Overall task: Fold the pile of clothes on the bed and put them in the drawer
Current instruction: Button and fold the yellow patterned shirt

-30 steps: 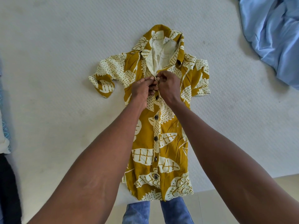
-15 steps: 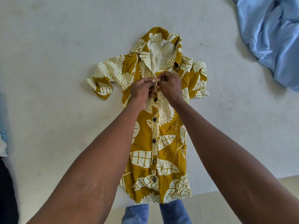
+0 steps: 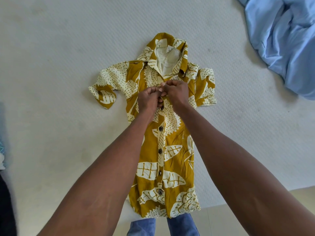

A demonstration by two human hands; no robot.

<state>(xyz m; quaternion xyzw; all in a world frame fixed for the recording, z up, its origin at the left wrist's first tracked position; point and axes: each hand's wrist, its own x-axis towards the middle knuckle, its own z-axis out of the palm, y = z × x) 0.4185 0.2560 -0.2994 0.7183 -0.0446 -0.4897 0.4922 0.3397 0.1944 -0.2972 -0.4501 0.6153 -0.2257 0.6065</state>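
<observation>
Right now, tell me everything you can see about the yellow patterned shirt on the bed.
The shirt is mustard yellow with cream leaf prints, of thin woven-looking cloth. It has a collar, short sleeves and dark buttons down the front. It lies flat, face up, on the white bed, collar away from the person, hem at the bed's near edge. The buttons below the hands look fastened. The left hand and right hand pinch the placket just below the collar.

shirt (image 3: 172, 137): mustard yellow, cream leaf print, dark buttons | bed (image 3: 59, 65): off-white, fine dotted texture | sheet (image 3: 286, 40): light blue | jeans (image 3: 144, 227): blue
</observation>
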